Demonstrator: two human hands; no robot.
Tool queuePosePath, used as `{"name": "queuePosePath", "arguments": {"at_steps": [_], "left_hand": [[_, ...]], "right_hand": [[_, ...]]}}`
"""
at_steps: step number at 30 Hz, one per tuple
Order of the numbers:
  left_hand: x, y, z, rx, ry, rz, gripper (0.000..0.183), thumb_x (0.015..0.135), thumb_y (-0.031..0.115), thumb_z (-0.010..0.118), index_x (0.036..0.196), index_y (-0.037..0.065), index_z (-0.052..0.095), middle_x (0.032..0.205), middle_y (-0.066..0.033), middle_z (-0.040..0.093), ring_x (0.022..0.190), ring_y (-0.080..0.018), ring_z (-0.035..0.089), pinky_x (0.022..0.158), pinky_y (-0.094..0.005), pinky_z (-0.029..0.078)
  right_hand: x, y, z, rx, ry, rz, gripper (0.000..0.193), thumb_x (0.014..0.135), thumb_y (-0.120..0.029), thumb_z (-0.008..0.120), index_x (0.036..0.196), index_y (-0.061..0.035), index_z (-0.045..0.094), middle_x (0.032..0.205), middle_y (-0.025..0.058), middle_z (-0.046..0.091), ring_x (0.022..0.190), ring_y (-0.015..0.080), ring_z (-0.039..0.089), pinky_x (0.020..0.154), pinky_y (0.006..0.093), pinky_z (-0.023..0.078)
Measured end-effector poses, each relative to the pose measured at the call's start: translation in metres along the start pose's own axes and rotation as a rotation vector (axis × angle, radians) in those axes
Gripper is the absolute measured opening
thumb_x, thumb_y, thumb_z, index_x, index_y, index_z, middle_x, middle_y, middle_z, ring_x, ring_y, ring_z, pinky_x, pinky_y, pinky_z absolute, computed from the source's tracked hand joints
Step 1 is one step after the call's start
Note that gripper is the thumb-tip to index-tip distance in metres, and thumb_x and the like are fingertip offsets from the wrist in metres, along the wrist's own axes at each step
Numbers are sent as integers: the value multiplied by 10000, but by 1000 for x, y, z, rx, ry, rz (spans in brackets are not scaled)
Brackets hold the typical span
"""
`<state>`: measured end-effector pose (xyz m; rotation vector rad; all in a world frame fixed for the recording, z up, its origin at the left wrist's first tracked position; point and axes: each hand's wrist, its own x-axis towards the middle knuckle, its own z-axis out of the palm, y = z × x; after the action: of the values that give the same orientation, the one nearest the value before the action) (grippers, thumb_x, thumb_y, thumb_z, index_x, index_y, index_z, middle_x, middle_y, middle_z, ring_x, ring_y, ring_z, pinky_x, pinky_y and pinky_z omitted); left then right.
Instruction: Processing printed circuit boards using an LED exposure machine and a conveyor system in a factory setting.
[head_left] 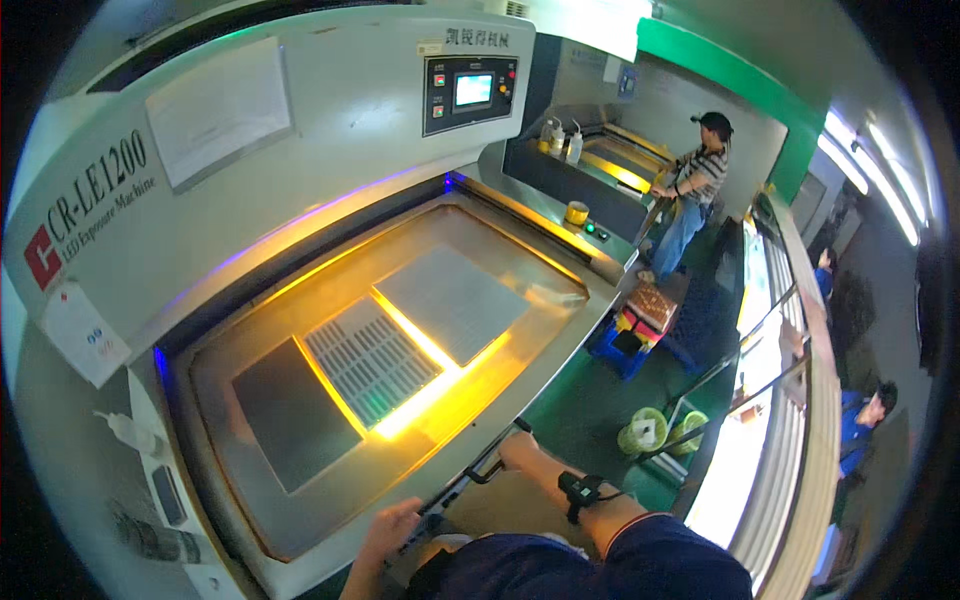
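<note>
My right hand is closed around a black handle bar along the front edge of a large exposure machine. Lower down, my left hand has its fingers curled against the same bar's near end. Beyond the bar lies the machine's framed tray, lit yellow from below. Three flat panels rest on it side by side: a dark plain one, a middle one with rows of slots, and a light grey one. Neither hand touches the panels.
A white squeeze bottle and a phone sit on the left ledge. A yellow tape roll stands on the right ledge. A co-worker stands at another machine. Green bins and a blue stand are on the floor.
</note>
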<state>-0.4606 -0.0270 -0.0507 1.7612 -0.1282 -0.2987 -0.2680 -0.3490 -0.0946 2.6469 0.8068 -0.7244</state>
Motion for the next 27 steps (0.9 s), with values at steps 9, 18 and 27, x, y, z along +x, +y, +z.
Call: {"name": "queuePosePath", "arguments": {"at_steps": [9, 18, 27], "left_hand": [[-72, 26, -30, -143, -165, -240, 244, 946, 87, 570, 1156, 13, 671, 1084, -80, 680, 1028, -198, 621, 908, -373, 494], [-85, 80, 22, -239, 16, -521, 312, 937, 237, 632, 1228, 132, 669, 1208, -111, 646, 1189, -263, 562, 1021, -438, 446], [-34, 114, 130, -170, 145, -499, 302, 935, 210, 628, 1215, 106, 673, 1156, -109, 657, 1142, -263, 585, 1005, -406, 454]], "right_hand": [[1, 13, 9, -22, -94, -115, 456, 702, -519, 773, 958, -143, 754, 927, 88, 728, 918, 313, 691, 863, 419, 516], [-150, 47, -75, 1127, -552, -421, 404, 930, -23, 502, 1329, -79, 533, 1114, 112, 623, 1005, 223, 591, 919, 344, 461], [-195, 140, -68, 980, -424, -451, 485, 922, 14, 449, 1392, -101, 482, 1219, 149, 644, 1091, 312, 625, 941, 407, 470]]}}
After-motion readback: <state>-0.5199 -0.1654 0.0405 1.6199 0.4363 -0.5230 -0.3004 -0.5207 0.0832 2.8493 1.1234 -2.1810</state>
